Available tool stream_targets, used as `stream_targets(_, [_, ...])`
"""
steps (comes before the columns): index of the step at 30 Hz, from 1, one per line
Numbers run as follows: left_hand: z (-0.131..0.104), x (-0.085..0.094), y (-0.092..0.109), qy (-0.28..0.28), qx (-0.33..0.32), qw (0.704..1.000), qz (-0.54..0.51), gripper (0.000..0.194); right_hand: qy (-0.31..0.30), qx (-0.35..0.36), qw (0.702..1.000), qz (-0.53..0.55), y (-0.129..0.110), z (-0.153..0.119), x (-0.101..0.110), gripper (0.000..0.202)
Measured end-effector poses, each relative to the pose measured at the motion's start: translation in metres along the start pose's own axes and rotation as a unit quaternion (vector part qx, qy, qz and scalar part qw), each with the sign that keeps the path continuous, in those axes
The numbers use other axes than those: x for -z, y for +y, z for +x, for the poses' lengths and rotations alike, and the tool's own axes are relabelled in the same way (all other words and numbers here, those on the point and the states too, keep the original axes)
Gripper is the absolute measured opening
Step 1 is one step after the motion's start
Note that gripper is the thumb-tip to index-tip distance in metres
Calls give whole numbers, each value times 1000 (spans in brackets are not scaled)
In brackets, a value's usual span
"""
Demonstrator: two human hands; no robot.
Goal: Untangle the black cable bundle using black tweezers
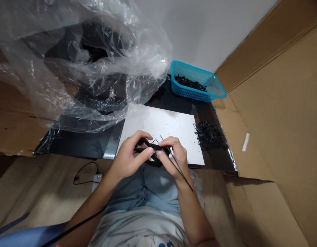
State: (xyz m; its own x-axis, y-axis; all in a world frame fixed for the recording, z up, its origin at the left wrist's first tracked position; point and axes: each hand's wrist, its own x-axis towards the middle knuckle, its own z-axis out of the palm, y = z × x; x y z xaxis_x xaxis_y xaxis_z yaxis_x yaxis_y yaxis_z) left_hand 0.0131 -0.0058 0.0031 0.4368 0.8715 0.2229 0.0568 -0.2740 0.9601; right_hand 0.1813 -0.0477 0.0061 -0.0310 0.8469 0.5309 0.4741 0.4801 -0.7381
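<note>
Over the near edge of a white sheet (140, 118), my two hands meet at a black plastic piece (156, 147) with several dark strips hanging from it. Its exact kind is hard to make out. My left hand (128, 156) is closed on the left part of this piece, thumb and index finger pinching it. In my right hand (177, 154) is a pair of thin dark tweezers (183, 176), points facing away from me. The right fingers also touch the right end of the black piece. Small black specks dot the sheet.
A blue basket (191, 94) of black pieces stands at the back right. Right of the sheet lies a heap of black loop-like parts (209, 135). A large clear plastic bag (106, 79) covers the left back. Cardboard (276, 103) walls the right side.
</note>
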Motion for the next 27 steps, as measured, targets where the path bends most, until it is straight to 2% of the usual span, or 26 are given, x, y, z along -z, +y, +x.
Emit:
stream_targets(2, [1, -5, 4, 17, -3, 1000, -1, 12, -6, -9, 1000, 11, 2, -1, 0, 22])
stream_targets(5, [1, -8, 4, 30, 9, 999, -21, 15, -7, -48, 998, 46, 10, -4, 0, 20])
stream_targets(8, [0, -8, 1, 37, 19, 999, -27, 17, 30, -64, 995, 70, 16, -7, 3, 19])
stream_targets(11, [-1, -7, -1, 50, 15, 998, -20, 15, 77, -47, 992, 89, 14, -11, 9, 16])
stream_targets(13, [-3, -7, -3, 53, 12, 998, -16, 15, 67, -40, 993, 89, 8, -14, 13, 17])
stream_targets(17, [-4, -8, -5, 59, -1, 998, -4, 12, -15, -5, 999, 47, -6, -17, 17, 31])
stream_targets(20, [-5, -9, -5, 63, -8, 998, 4, 11, -59, 16, 998, 7, -11, -18, 17, 27])
stream_targets(27, [-6, -8, -5, 64, -11, 998, 4, 10, 4, 19, 999, 38, -10, -21, 7, 24])
